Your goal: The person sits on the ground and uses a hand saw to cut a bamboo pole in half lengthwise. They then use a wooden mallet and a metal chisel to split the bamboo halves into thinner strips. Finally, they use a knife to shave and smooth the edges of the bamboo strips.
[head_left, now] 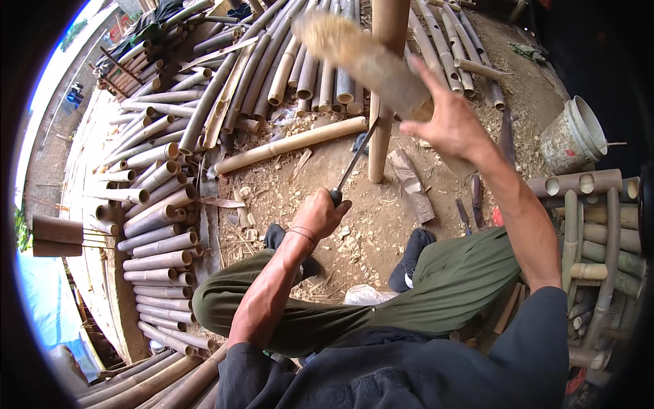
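Observation:
My left hand (319, 221) is closed round the dark handle of a chisel (354, 163). Its narrow metal blade slants up and away, the tip at the side of an upright bamboo pole (380, 146). Raised to the right of the pole, my right hand (451, 121) has thumb and forefinger spread round a thick wooden mallet (361, 58). The mallet is smeared by motion, and its frayed, pale end points up and left. My other right fingers are hidden, so how firm the grip is does not show.
Cut bamboo lengths (163, 245) are stacked at the left and far side. One bamboo pole (293, 144) lies across the chip-strewn ground. A wooden block (412, 185), a brown-handled knife (477, 201) and a dirty bucket (572, 136) are at the right, beside a bamboo frame (606, 232).

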A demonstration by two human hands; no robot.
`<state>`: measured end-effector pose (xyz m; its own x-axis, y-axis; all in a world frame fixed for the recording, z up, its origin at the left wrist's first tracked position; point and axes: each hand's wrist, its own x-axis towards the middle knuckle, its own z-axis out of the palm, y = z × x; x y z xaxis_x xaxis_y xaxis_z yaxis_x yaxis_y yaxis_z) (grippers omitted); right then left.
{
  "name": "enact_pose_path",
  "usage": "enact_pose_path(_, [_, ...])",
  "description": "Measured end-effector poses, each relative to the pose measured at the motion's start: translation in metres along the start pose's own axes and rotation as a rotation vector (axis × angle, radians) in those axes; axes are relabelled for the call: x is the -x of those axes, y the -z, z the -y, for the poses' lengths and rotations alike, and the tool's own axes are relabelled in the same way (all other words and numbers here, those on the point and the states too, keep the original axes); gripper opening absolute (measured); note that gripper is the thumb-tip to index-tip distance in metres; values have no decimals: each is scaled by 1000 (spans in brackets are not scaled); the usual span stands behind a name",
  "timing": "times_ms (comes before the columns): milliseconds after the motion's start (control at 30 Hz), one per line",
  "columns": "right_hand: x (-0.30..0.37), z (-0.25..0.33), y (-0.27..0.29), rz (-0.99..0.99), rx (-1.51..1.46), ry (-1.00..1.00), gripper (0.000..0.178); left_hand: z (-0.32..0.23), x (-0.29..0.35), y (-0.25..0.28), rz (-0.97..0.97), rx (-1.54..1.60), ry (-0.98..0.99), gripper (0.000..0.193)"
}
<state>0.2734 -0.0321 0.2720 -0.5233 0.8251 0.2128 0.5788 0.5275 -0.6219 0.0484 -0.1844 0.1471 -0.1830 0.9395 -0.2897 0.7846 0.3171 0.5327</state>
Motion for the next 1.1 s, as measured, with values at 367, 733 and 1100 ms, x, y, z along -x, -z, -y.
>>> enact_pose_path(367, [51, -106, -117, 296, 193, -111, 112, 45, -14, -76, 38, -43, -12, 53])
enact_pose_path(733, [117, -251, -142, -224, -127, -516, 96, 3, -25, -97, 34, 115, 100, 67])
enact_pose_path(1100, [162, -115, -144, 357, -1048, -909, 61, -45, -90, -72, -95, 421, -22, 101])
